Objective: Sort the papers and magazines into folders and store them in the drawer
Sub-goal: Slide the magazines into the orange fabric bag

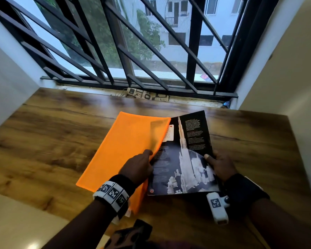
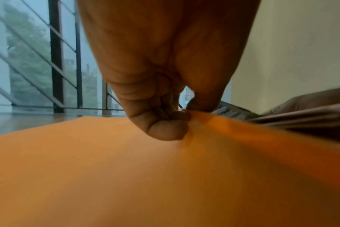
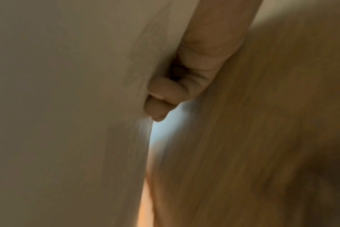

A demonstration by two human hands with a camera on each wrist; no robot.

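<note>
An orange folder (image 1: 122,151) lies on the wooden table (image 1: 48,141) in the head view. My left hand (image 1: 142,164) pinches the edge of its top flap (image 2: 204,122) and lifts it. A dark magazine (image 1: 185,159) with a white tower picture sits partly under that flap. My right hand (image 1: 221,166) grips the magazine's right edge, thumb on top. In the right wrist view my curled fingers (image 3: 165,95) press against the magazine's pale underside (image 3: 68,107), and the picture is blurred.
A barred window (image 1: 133,42) runs along the far edge of the table. A patterned paper (image 1: 147,95) lies on the sill. Walls close in on the left (image 1: 5,78) and right (image 1: 285,69). Bare wood shows to the left of the folder.
</note>
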